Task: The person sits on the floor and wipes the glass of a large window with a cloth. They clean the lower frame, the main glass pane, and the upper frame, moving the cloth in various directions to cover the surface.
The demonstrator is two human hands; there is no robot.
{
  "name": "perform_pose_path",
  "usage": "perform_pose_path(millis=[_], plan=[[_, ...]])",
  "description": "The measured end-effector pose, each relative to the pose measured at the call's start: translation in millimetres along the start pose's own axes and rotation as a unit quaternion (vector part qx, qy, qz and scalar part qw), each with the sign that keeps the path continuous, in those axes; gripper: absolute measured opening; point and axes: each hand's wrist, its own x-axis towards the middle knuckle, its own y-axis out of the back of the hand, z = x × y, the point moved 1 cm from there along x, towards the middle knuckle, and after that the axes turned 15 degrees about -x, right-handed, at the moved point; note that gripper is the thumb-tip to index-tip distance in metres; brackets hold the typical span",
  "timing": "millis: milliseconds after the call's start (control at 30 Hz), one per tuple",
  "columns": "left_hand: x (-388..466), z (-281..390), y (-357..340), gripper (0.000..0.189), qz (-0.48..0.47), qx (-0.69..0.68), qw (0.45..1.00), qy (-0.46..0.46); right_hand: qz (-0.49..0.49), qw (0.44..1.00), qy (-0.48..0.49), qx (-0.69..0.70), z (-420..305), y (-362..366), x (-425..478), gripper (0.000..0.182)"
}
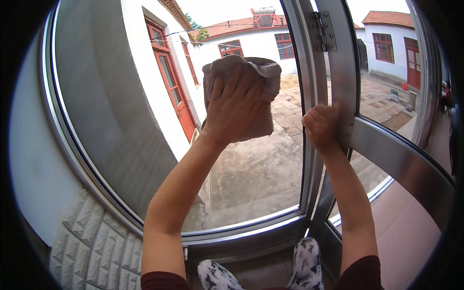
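My left hand (232, 105) lies flat, fingers spread, over a folded greyish-brown cloth (266, 119) against the large glass pane (250, 174). The cloth's upper edge curls loosely above my fingertips. To the right, my right hand (320, 125) is curled at the edge of the open door's metal frame (342, 83), just beside the fixed window frame (308, 145). Its fingers are bent, and the far side of its grip is hidden. Above that hand, a metal hinge (322, 30) joins the two frames.
A metal crossbar (395, 152) spans the door at right. Textured white brick tiles (98, 235) cover the wall at lower left. My legs in patterned trousers (308, 261) are close to the bottom frame (250, 239). Beyond the glass lies a paved courtyard (288, 108) with red-framed buildings.
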Motion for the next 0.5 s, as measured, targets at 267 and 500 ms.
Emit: perform_pose_path(millis=[267,500], plan=[[-86.7,-104.4,123.0,0.039,0.031,0.135,0.980,0.142,-0.026,0.997,0.010,-0.067,-9.4,9.2,6.7,0.022],[-205.5,-189.1,226.7,0.036,0.048,0.240,0.946,0.213,-0.031,0.998,-0.031,-0.039,-16.4,4.0,5.4,0.029]])
